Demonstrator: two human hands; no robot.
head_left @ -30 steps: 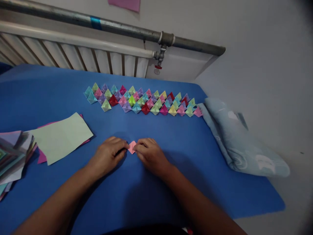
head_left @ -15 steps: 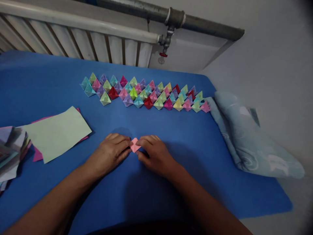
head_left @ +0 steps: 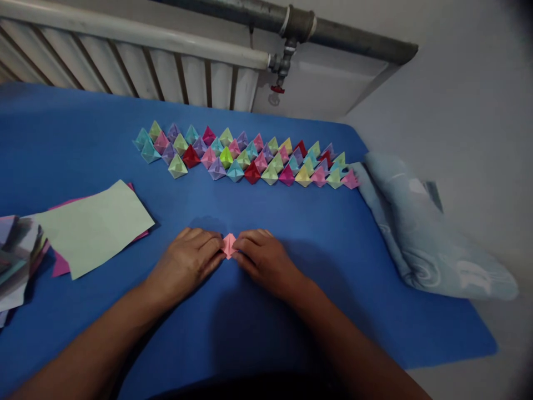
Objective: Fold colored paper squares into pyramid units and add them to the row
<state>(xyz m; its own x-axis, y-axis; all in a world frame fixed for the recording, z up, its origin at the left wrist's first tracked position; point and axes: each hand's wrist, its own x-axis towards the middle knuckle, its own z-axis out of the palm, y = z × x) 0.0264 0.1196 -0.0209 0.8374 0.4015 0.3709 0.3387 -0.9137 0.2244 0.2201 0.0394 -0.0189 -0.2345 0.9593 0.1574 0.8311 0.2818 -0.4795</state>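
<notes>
A small folded pink paper (head_left: 229, 245), diamond-shaped with a crease down its middle, lies low over the blue surface (head_left: 258, 214) between my two hands. My left hand (head_left: 189, 258) pinches its left corner between thumb and fingers. On the opposite corner, the thumb and fingertips of my right hand (head_left: 264, 258) are closed. The fingertips hide both side corners of the paper. Beyond my hands, several folded paper boats (head_left: 252, 173) in many colours stand in close rows.
Left of my hands lie a pale green sheet (head_left: 100, 225) over magenta paper (head_left: 61, 265) and a pile of mixed papers (head_left: 16, 255). A folded grey-blue blanket (head_left: 416, 233) rests at the right edge. Behind are a white radiator (head_left: 195, 83) and a pipe with a red valve (head_left: 277, 89).
My right thumb has drawn up towards the fingers at the paper's right corner. More of the paper's middle crease shows. The view has shifted slightly.
</notes>
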